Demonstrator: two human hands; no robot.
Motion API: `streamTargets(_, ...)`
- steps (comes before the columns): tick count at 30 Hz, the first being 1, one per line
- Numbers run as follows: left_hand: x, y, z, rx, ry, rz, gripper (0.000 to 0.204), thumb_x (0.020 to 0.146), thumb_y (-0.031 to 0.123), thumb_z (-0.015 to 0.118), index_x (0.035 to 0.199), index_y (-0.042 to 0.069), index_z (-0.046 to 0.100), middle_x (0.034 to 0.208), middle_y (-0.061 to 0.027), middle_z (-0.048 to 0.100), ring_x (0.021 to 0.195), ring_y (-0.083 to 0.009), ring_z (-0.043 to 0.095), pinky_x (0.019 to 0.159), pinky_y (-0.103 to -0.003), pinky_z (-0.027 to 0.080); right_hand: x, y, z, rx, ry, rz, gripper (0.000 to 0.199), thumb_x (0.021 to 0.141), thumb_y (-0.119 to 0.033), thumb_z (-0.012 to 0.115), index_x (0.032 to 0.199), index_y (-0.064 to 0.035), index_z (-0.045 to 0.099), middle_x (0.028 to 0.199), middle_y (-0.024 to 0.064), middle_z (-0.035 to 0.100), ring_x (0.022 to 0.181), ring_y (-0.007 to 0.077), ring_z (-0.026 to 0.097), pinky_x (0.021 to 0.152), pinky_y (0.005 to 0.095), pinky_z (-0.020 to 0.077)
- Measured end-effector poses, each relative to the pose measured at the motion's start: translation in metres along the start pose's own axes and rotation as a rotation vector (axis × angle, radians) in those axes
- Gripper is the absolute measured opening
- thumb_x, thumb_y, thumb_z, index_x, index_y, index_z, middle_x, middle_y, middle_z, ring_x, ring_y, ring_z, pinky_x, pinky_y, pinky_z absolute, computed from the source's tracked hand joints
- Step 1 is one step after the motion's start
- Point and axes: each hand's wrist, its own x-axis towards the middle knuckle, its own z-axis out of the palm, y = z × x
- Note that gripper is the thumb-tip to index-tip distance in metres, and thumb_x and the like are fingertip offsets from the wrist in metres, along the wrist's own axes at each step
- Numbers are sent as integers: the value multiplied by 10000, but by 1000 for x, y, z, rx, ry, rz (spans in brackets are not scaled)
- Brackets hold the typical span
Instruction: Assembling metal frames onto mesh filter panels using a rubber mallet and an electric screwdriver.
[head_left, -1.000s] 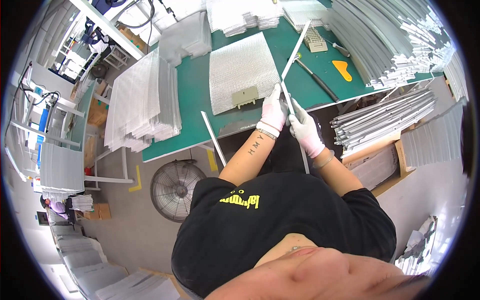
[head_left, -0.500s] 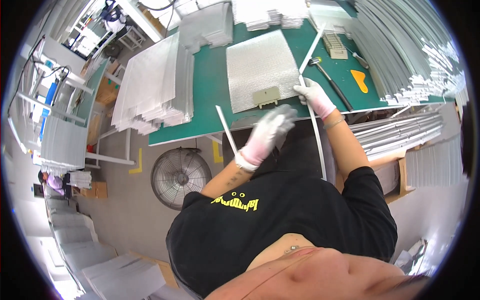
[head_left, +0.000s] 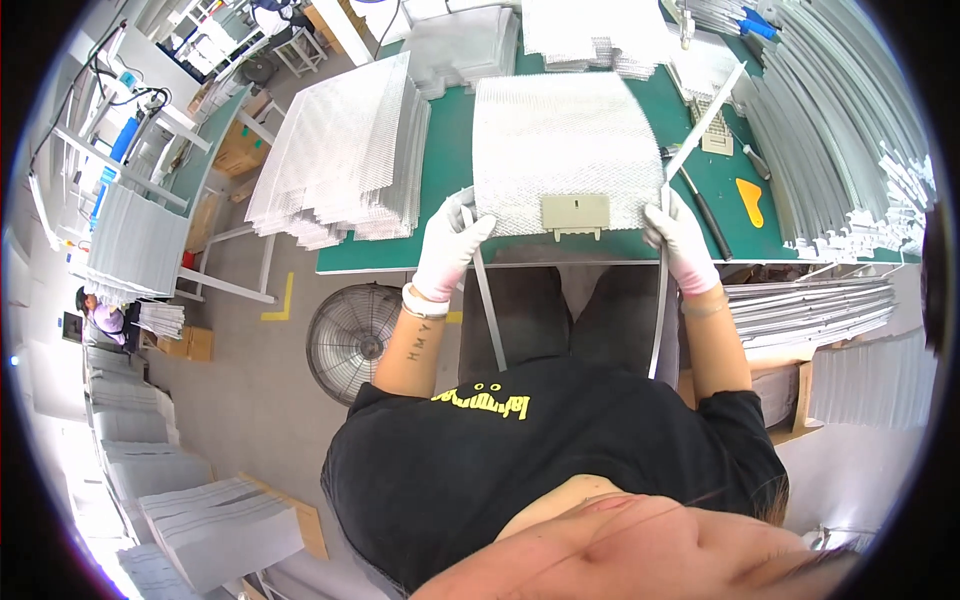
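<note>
A silvery mesh sheet (head_left: 555, 130) lies in front of me, its near edge bowed and close to the table's front edge. On that near edge sits a beige plastic clip plate (head_left: 575, 212) with small prongs. My left hand (head_left: 448, 245), in a white glove, pinches a thin metal frame strip (head_left: 487, 305) beside the sheet's near left corner. At the near right corner, my gloved right hand (head_left: 682, 245) is closed on a jointed white strip (head_left: 656, 315); one arm runs toward my lap, the other slants up to the far right. Whether the fingers also grip the mesh is hard to see.
The green table (head_left: 345, 258) carries stacked mesh sheets (head_left: 335, 150) at left and tall strip stacks (head_left: 820, 130) at right. A hammer (head_left: 708, 215), an orange scraper (head_left: 749, 202) and a screwdriver (head_left: 757, 162) lie right of the sheet. A floor fan (head_left: 355, 345) stands below left.
My left hand has gone from a blurred sweep near the clip plate to the sheet's left corner, taking hold of the left strip. The sheet now bows upward. The whole view has shifted.
</note>
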Motion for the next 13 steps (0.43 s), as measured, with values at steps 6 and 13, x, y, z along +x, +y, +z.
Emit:
streamTargets(6,-32,26,32,153,170,315,705,957,-28,503,1555,-32,130,1218,-101,545,911,-82,500,798,-209,441,-13,-24,19,0,-14,-72,352,968,-198,603,1251,-31,477,745,-54,439,563,43,341,544,219,316)
streamTargets(13,-76,6,-12,-263,239,366,1055,848,186,772,1578,43,24,1544,-190,363,1354,-298,460,1159,-329,288,-33,-62,54,-29,-175,-181,735,889,-131,686,1500,5,301,1404,109,500,1323,165,451,1114,272,311)
